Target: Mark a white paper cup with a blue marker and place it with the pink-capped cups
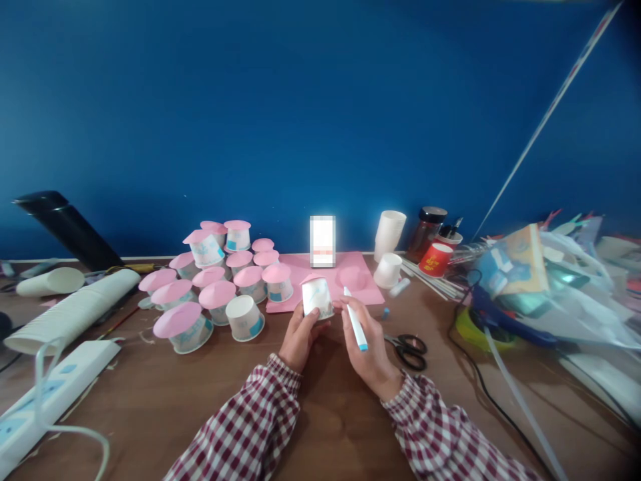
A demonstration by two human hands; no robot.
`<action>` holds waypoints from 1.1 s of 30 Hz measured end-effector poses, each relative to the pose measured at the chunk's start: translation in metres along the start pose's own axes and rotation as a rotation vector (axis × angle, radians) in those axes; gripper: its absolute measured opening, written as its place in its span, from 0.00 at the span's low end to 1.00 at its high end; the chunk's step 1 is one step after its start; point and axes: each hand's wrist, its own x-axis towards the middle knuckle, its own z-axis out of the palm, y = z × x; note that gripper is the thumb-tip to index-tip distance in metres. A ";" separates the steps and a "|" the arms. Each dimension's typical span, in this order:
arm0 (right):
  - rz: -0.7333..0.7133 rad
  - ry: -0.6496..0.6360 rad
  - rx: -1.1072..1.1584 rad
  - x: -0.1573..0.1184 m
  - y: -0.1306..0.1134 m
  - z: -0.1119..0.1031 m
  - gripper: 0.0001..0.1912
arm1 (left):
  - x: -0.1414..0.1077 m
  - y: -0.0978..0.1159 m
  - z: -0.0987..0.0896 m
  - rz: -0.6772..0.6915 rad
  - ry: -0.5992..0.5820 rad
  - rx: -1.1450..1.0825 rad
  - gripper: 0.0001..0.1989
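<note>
My left hand [301, 334] is closed round an upside-down white paper cup [317, 300] with a small pink paper piece at its top and faint blue marks on its side. A white marker with a blue end [356, 322] lies in the grip of my right hand [368, 347], just right of that cup. On the left stand several inverted paper cups with pink paper cone tops [183, 325]. One inverted cup [244, 317] nearest my left hand has a bare top. Pink paper sheets [280, 304] lie behind my hands.
Black scissors [409, 349] and a small blue cap [386, 312] lie right of my right hand. Behind them are a stack of white cups [389, 234] and a red cup [435, 259]. A power strip [55, 394] and a long cup stack [75, 312] are at left; plastic bags [575, 287] at right.
</note>
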 end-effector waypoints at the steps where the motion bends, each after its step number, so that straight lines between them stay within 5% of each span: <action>1: 0.005 -0.002 0.002 0.000 -0.001 0.000 0.13 | 0.000 0.000 0.000 -0.003 0.001 0.009 0.22; 9: 0.022 -0.048 0.027 0.000 -0.001 0.000 0.13 | 0.001 0.002 -0.001 0.034 0.003 0.141 0.24; 18: -0.082 0.046 -0.005 -0.001 -0.006 -0.008 0.17 | 0.001 0.000 -0.001 0.067 0.028 0.201 0.21; 33: -0.070 0.077 -0.005 -0.006 -0.006 -0.003 0.06 | 0.001 0.000 -0.001 0.082 0.027 0.219 0.20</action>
